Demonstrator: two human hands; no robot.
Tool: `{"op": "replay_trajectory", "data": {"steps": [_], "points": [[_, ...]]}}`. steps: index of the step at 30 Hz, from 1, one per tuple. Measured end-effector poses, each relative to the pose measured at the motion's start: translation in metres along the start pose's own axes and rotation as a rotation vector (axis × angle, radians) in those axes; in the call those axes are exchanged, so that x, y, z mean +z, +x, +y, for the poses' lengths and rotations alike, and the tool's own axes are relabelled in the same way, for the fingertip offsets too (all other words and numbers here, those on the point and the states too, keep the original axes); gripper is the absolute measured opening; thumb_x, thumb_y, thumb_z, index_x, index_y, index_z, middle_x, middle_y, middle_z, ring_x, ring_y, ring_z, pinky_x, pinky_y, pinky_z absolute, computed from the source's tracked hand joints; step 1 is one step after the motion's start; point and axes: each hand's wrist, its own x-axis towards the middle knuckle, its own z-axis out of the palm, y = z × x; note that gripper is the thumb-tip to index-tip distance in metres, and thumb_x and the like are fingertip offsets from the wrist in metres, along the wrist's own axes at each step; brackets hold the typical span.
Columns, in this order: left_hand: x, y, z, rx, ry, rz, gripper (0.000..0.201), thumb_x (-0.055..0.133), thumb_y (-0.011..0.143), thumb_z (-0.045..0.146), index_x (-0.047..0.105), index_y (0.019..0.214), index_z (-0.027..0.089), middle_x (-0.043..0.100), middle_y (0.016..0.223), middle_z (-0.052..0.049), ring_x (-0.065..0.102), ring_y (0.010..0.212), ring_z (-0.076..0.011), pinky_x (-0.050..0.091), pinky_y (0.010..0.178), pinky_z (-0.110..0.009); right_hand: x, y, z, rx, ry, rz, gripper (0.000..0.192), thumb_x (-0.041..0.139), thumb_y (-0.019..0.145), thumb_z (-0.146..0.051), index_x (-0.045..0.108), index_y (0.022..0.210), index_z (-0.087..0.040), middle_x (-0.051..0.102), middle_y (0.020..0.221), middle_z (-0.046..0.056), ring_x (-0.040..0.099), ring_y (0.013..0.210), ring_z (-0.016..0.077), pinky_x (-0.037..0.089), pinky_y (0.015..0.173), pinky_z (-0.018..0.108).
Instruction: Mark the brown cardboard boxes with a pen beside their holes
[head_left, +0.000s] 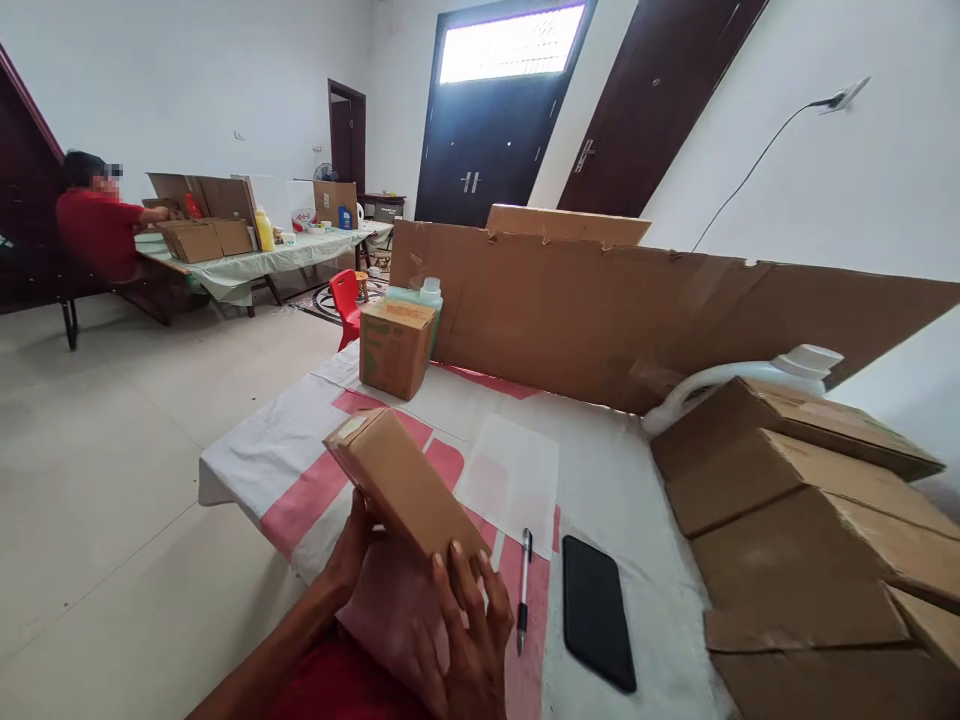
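Both hands, left hand (352, 560) and right hand (469, 630), clasp a small carton (405, 485) at the table's (247, 460) near edge; open floor (112, 480) lies leftward, pen (523, 590) and phone (598, 610) rightward.

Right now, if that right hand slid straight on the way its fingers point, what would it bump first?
Probably nothing new: the right hand already presses the small brown cardboard box it holds.

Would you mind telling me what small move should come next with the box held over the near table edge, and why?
Probably lower the small cardboard box flat onto the tablecloth left of the pen. Both hands, left hand and right hand, hold it tilted in the air, and that spot looks bare.
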Motion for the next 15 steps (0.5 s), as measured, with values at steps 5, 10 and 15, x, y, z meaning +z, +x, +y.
{"op": "replay_trajectory", "data": {"steps": [5, 10, 15], "points": [[-0.008, -0.023, 0.008, -0.079, 0.34, -0.073, 0.077, 0.039, 0.088, 0.085, 0.075, 0.083, 0.017, 0.075, 0.08, -0.011, 0.07, 0.083, -0.0299, 0.056, 0.078, -0.042, -0.03, 0.019, 0.0, 0.028, 0.144, -0.071, 0.063, 0.051, 0.101, -0.028, 0.033, 0.161, -0.023, 0.049, 0.157, 0.011, 0.039, 0.147, 0.034, 0.045, 0.113, 0.054], [-0.032, -0.015, 0.022, -0.007, 0.622, 0.019, 0.059, 0.051, 0.087, 0.074, 0.069, 0.074, 0.019, 0.067, 0.07, -0.008, 0.067, 0.078, -0.0304, 0.051, 0.082, -0.044, -0.024, 0.023, -0.007, 0.046, 0.314, -0.069, 0.065, 0.054, 0.101, -0.029, 0.031, 0.161, -0.026, 0.05, 0.155, 0.011, 0.047, 0.143, 0.0304, 0.049, 0.113, 0.049], [-0.045, -0.03, 0.018, 0.157, 0.637, 0.039, 0.069, 0.051, 0.096, 0.052, 0.036, 0.156, 0.022, 0.055, 0.145, -0.017, 0.067, 0.108, -0.0269, 0.052, 0.099, -0.048, -0.009, 0.011, -0.006, 0.165, 0.449, -0.138, 0.064, 0.058, 0.1, -0.032, 0.036, 0.16, -0.033, 0.039, 0.165, 0.008, 0.038, 0.151, 0.032, 0.042, 0.119, 0.052]]}}
